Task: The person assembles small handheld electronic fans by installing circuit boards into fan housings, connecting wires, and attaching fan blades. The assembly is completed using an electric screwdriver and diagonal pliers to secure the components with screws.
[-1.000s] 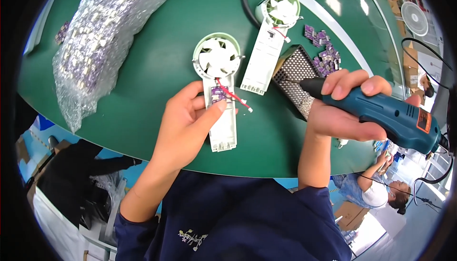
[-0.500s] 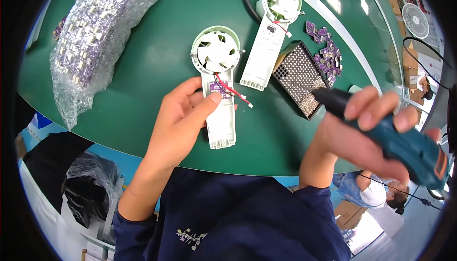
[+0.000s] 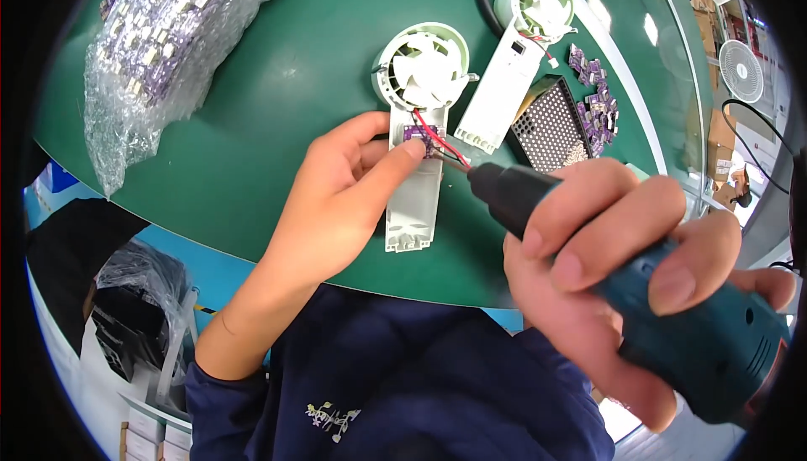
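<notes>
Currently Acceptable: Board Pinned, Driver Bit Close, Slant Noted

We find the small purple circuit board seated in the open pale fan housing, just below the fan wheel and over the near part of the green desk. Our left hand grips the housing by its left side, thumb on the board. Our right hand is closed round a teal power screwdriver, whose bit slopes in from the lower right, close to the board and the red wire. We cannot tell whether the bit touches, nor whether it carries a screw.

We judge the step to be fastening the board. We advise that the driver stand more upright before power is applied, since a slanted start may cross the thread. The red wire should lie clear of the bit, and the thumb well aside in case of slip.

Outward, we note a second fan unit, a black perforated tray holding small metal parts beside it, loose purple boards past the tray, and a bubble-wrapped bundle at upper left.
</notes>
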Tool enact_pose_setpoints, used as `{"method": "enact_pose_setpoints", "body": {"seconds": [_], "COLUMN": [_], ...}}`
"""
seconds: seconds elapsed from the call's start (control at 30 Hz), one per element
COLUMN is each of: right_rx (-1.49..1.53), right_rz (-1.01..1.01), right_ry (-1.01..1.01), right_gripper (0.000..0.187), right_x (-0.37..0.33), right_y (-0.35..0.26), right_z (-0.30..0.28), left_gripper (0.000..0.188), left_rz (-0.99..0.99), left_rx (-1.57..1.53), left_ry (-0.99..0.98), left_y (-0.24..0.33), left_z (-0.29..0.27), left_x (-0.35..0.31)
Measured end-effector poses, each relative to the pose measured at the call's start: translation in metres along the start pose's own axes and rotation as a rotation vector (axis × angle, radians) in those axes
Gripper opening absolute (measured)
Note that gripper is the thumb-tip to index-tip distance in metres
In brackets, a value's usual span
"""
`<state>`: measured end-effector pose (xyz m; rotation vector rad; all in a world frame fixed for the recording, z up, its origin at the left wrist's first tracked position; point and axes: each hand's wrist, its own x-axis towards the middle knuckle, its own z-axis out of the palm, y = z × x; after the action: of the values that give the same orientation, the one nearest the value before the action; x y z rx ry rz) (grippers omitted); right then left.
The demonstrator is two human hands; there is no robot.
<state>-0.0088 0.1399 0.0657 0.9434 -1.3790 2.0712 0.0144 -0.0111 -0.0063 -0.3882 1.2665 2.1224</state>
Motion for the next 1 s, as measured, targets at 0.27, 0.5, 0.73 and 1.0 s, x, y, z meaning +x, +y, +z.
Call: {"method": "enact_pose_setpoints", "body": {"seconds": [0.27, 0.5, 0.73, 1.0], "right_rx": [-0.032, 0.028, -0.204, -0.131], "right_rz": [0.062, 0.368, 0.824, 1.21], "right_ry": [-0.202, -0.057, -0.081, -0.124], "right_gripper": [0.084, 0.045, 0.019, 0.012], "right_x": [0.0, -0.006, -0.029, -0.017], "right_y": [0.012, 0.008, -0.018, -0.012], "right_z": [-0.024, -0.019, -0.033, -0.042], "left_gripper": [0.031, 0.023, 0.024, 0.024], "left_rz": [-0.004, -0.01, 0.021, 0.035], "left_rx": [0.001, -0.079, -0.06, -0.085], "left_ry": [0.023, 0.048, 0.012, 0.03], "left_y": [0.001, 0.007, 0.008, 0.001], "left_z": [0.003, 0.007, 0.005, 0.006], "left_x": [0.0, -0.003, -0.002, 0.0]}}
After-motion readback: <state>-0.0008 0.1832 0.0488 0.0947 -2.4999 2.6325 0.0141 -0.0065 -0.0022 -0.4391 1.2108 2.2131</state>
